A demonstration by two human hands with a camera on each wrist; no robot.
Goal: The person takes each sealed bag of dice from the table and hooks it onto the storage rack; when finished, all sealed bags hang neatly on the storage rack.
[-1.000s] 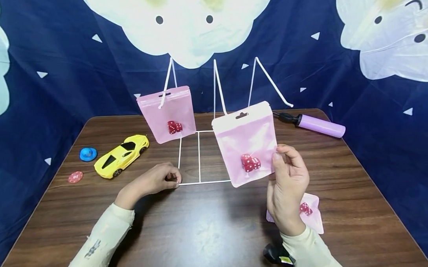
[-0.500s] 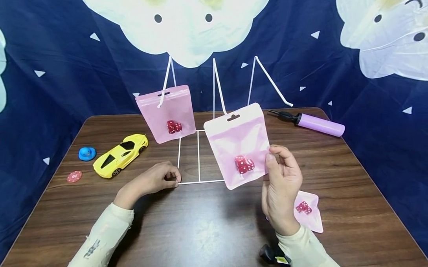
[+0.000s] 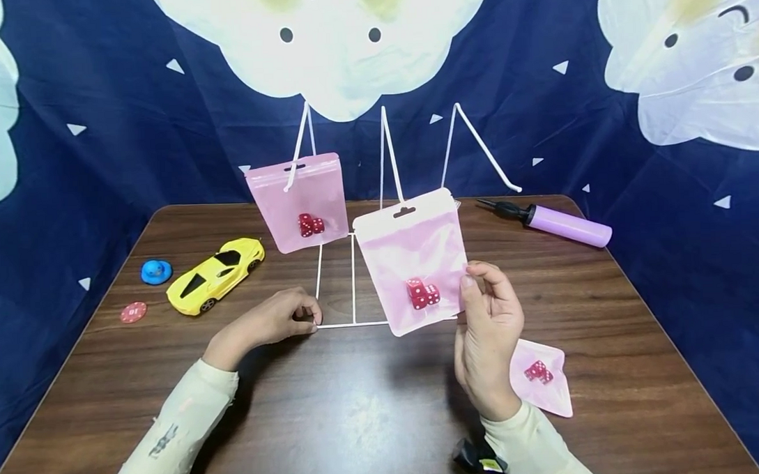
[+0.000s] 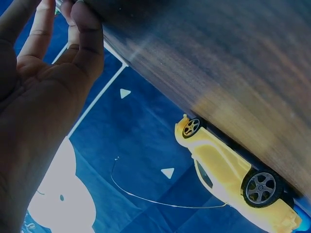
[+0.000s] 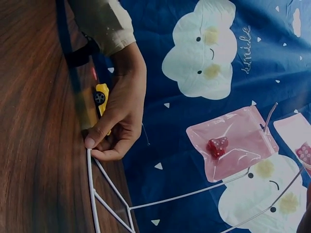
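My right hand (image 3: pixel 492 338) pinches the right edge of a pink zip bag (image 3: pixel 395 250) with red dice (image 3: pixel 422 293) inside. The bag is upright, slightly tilted, in front of the middle hook of a white wire rack (image 3: pixel 353 287); that hook's lower end is hidden behind the bag's top. My left hand (image 3: pixel 272 317) pinches the rack's front left corner, seen also in the right wrist view, where the left hand (image 5: pixel 119 124) has thumb and fingers at the wire. From the rack's left hook hangs another pink bag (image 3: pixel 299 194) with red dice.
A third pink bag (image 3: pixel 542 399) with dice lies beside my right wrist. A yellow toy car (image 3: pixel 216 277), blue rubber duck (image 3: pixel 156 272) and red chip (image 3: pixel 134 312) are at the left. A purple hand pump (image 3: pixel 567 225) lies at the back right. The rack's right hook (image 3: pixel 486 146) holds nothing.
My right hand has moved left with the pink bag, bringing it in front of the middle hook. The left hand has stayed at the rack's corner.
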